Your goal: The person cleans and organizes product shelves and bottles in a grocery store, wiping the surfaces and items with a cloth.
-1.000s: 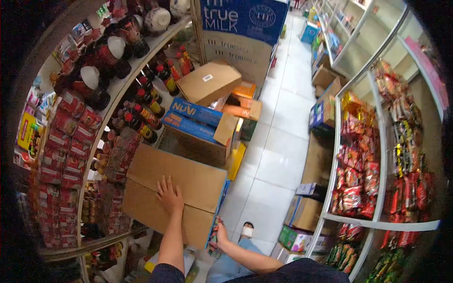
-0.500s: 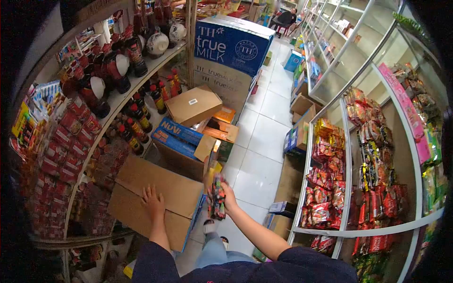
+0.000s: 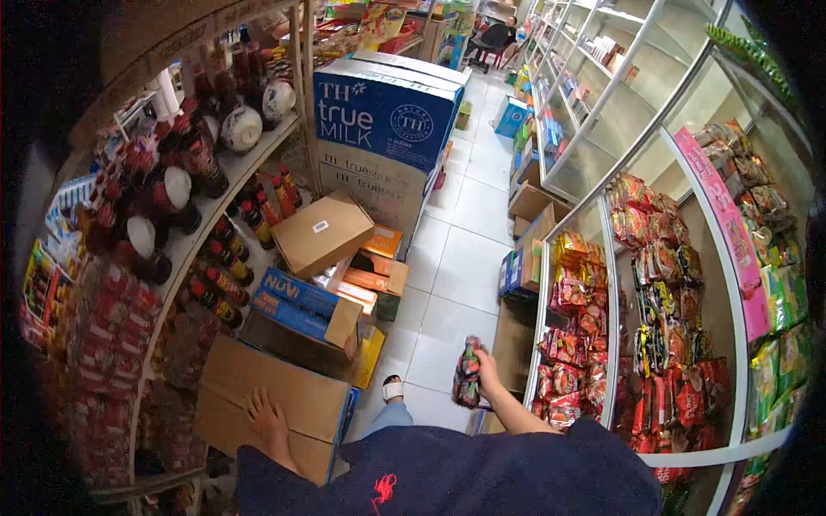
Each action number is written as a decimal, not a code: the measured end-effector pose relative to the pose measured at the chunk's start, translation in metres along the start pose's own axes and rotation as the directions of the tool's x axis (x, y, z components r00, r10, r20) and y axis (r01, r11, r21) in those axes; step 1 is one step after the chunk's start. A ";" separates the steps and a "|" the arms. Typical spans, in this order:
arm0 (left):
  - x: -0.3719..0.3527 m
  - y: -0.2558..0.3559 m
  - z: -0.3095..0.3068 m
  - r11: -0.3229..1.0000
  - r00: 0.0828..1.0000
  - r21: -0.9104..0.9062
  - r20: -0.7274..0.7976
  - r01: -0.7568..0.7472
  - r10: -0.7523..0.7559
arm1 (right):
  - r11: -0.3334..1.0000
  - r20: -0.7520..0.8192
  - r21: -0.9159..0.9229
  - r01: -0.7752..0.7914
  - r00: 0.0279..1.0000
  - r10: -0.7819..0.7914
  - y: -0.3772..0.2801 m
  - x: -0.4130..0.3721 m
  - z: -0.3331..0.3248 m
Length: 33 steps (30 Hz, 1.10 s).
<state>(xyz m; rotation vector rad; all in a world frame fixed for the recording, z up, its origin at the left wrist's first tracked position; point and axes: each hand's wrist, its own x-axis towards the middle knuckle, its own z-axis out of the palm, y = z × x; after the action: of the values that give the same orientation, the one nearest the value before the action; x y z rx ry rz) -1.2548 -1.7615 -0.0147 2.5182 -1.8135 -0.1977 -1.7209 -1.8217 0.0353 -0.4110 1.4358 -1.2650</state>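
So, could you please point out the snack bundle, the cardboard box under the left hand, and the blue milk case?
snack bundle (image 3: 467, 378): head view, middle of the packets.
cardboard box (image 3: 258, 370): head view, bare top flap.
blue milk case (image 3: 379, 116): head view, printed front face.

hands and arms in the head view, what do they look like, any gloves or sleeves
The left hand and right hand are bare, no gloves. The forearms are uncovered too, running back into a dark navy top with a small red emblem. Rings or a watch: too small to tell.
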 end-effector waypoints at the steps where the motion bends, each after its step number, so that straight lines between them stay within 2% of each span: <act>1: 0.002 0.004 -0.004 1.000 1.000 -0.021 -0.021 -0.023 0.023 | 1.000 -0.005 -0.007 0.028 1.000 -0.028 -0.012 0.010 0.010; 2: 0.004 0.008 -0.009 0.999 0.999 -0.012 -0.025 -0.031 0.030 | 0.998 -0.009 -0.015 0.058 0.998 -0.058 -0.023 0.020 0.021; 4: 0.003 0.020 -0.023 0.995 0.992 0.049 0.092 0.085 -0.089 | 0.996 -0.007 0.000 0.087 0.996 -0.087 -0.024 0.055 0.032; 5: 0.004 0.021 -0.021 0.995 0.992 0.056 0.090 0.080 -0.085 | 0.996 0.047 0.012 0.090 0.995 -0.090 -0.029 0.066 0.035; 11: 0.014 -0.007 0.019 0.989 0.988 0.094 0.099 0.110 -0.119 | 0.991 0.078 0.094 0.099 0.991 -0.106 -0.072 0.095 0.062; 13: 0.026 -0.017 0.031 0.944 0.968 -0.215 0.089 0.250 -0.237 | 0.992 0.125 0.110 0.065 0.989 -0.078 -0.081 0.112 0.059; 14: 0.034 -0.001 0.012 0.944 0.966 -0.207 0.082 0.258 -0.246 | 0.994 0.172 0.094 0.058 0.982 -0.074 -0.085 0.124 0.056; 15: 0.044 0.019 -0.008 0.864 0.870 -0.113 0.107 0.491 -0.481 | 0.996 0.177 0.043 0.076 0.981 -0.083 -0.085 0.142 0.050; 16: 0.054 0.040 -0.027 0.721 0.718 -0.016 0.109 0.693 -0.688 | 0.996 0.183 -0.009 0.094 0.979 -0.090 -0.086 0.160 0.049; 17: 0.063 0.052 -0.030 0.712 0.709 -0.010 0.103 0.702 -0.697 | 0.994 0.206 -0.022 0.104 0.974 -0.097 -0.112 0.158 0.059; 18: 0.070 0.063 -0.030 0.707 0.757 -0.300 0.091 0.640 -0.647 | 0.989 0.206 -0.069 0.129 0.972 -0.112 -0.113 0.182 0.057; 19: 0.078 0.079 -0.037 0.642 0.798 -0.561 0.056 0.523 -0.600 | 0.989 0.272 -0.102 0.103 0.960 -0.072 -0.126 0.198 0.056; 20: 0.090 0.102 -0.043 0.656 0.839 -0.620 0.008 0.431 -0.544 | 0.988 0.337 -0.136 0.079 0.941 -0.029 -0.139 0.217 0.059; 21: 0.104 0.128 -0.052 0.662 0.874 -0.673 -0.050 0.329 -0.484 | 0.983 0.385 -0.095 0.156 0.917 -0.109 -0.162 0.225 0.070; 22: 0.122 0.141 -0.041 0.606 0.897 -0.761 -0.076 0.230 -0.435 | 0.971 0.425 -0.046 0.234 0.884 -0.193 -0.186 0.234 0.080; 23: 0.143 0.157 -0.032 0.537 0.918 -0.835 -0.110 0.123 -0.382 | 0.983 0.460 0.036 0.179 0.871 -0.175 -0.197 0.258 0.085; 24: 0.157 0.197 -0.051 0.624 0.916 -0.779 -0.198 0.069 -0.349 | 0.982 0.461 0.044 0.185 0.868 -0.184 -0.214 0.277 0.091; 26: 0.191 0.273 -0.085 0.566 0.946 -0.822 -0.224 -0.055 -0.233 | 0.931 0.456 0.080 0.355 0.818 -0.351 -0.255 0.313 0.108; 28: 0.234 0.341 -0.105 0.354 0.958 -0.917 -0.246 -0.181 -0.145 | 0.891 0.461 0.103 0.442 0.773 -0.436 -0.304 0.337 0.122; 29: 0.256 0.375 -0.121 0.401 0.941 -0.874 -0.330 -0.274 -0.078 | 0.851 0.464 0.122 0.511 0.729 -0.504 -0.324 0.350 0.130; 30: 0.279 0.409 -0.139 0.442 0.913 -0.821 -0.407 -0.362 -0.009 | 0.849 0.470 0.129 0.512 0.723 -0.507 -0.338 0.368 0.140; 32: 0.324 0.476 -0.169 0.410 0.851 -0.764 -0.522 -0.499 0.064 | 0.788 0.349 0.221 0.575 0.708 -0.615 -0.356 0.405 0.158; 33: 0.345 0.509 -0.187 0.424 0.835 -0.742 -0.547 -0.519 0.064 | 0.777 0.327 0.202 0.597 0.706 -0.628 -0.360 0.420 0.169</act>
<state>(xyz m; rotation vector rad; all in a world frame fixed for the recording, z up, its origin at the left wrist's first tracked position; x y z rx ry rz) -1.6038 -2.2591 0.1926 1.3179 -1.3728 -0.3801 -1.8463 -2.3707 0.1672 -1.0900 0.9230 -1.6512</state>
